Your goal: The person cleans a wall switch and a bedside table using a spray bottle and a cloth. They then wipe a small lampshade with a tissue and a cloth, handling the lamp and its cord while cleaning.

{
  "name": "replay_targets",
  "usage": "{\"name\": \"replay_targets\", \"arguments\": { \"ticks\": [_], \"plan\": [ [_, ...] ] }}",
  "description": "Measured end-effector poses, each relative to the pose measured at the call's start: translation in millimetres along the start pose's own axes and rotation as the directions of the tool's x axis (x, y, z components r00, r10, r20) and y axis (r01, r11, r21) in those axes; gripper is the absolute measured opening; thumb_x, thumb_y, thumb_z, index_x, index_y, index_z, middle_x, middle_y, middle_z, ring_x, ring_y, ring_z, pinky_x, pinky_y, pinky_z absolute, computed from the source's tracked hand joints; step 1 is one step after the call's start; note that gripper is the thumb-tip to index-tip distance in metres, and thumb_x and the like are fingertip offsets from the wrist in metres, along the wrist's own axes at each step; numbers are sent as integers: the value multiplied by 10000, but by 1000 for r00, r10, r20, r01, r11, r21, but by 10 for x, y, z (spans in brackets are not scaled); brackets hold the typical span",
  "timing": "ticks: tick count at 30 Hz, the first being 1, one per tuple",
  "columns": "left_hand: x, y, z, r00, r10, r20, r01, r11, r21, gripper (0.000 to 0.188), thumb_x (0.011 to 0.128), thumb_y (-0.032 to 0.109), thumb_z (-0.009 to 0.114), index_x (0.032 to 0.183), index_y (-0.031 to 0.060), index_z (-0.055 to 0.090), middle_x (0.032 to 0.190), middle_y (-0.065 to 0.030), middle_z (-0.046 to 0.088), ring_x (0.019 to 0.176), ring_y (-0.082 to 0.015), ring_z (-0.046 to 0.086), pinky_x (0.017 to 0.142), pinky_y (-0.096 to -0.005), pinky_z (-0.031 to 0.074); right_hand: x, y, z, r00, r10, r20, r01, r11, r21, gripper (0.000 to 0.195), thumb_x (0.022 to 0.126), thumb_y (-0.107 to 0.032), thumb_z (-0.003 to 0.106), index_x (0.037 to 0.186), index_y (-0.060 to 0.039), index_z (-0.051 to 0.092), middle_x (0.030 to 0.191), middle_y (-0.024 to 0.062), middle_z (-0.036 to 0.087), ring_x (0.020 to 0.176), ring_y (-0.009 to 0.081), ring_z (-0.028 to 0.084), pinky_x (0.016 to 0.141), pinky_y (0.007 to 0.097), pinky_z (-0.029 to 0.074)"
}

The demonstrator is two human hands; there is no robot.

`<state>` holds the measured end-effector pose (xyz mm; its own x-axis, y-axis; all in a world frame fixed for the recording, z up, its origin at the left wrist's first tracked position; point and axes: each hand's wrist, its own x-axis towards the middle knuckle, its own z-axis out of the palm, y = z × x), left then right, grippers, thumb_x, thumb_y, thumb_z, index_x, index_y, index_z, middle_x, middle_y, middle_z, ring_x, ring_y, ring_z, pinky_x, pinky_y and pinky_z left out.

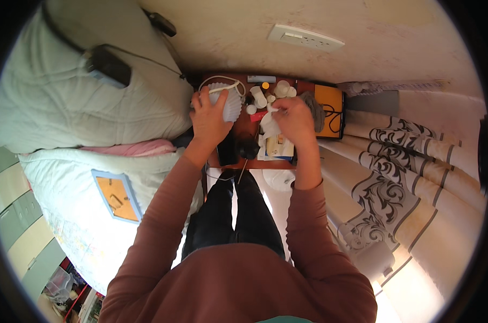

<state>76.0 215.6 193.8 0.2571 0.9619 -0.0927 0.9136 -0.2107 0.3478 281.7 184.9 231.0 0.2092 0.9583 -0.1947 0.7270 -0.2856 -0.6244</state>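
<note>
My left hand [210, 117] is spread over a white pleated lampshade [232, 108], its fingers curled around the near side and top. A pale cord [240, 85] loops over the shade. On the right, my right hand [297, 121] pinches a crumpled white tissue [270, 126]. Small white bottles [258, 98] and round white jars [282, 89] crowd the dark red tabletop [244, 126] between and beyond my hands. A red packet [258, 116] lies just left of the tissue. Below it are papers and a small yellowish box [277, 146].
A bed with pale quilts [147, 105] borders the table on the left; a blue-edged picture frame [116, 196] lies on it. Right are a grey cloth [314, 111], an orange panel with black cable [329, 115] and patterned curtains [383, 185]. A socket plate [305, 38] is on the wall.
</note>
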Motion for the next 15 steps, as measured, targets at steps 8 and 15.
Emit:
{"name": "replay_targets", "arguments": {
  "ticks": [8,15],
  "plan": [
    [2,220,-367,999,39,-25,-39,999,-21,825,525,169,818,1258,213,441,1309,-163,291,1208,-404,313,841,-520,452,-137,-185,-522,988,110,-105,-98,989,109,205,732,-147,663,927,-82,667,983,129,606,888,298,603,777,378,475],
    [-50,399,-1033,987,102,-122,-108,993,-43,814,525,163,818,1261,167,470,1333,-210,292,1213,-416,314,919,-485,423,-142,-184,-604,952,167,-258,-67,932,356,200,749,-119,671,936,-48,660,932,136,629,799,258,620,738,348,480]
  ]
}}
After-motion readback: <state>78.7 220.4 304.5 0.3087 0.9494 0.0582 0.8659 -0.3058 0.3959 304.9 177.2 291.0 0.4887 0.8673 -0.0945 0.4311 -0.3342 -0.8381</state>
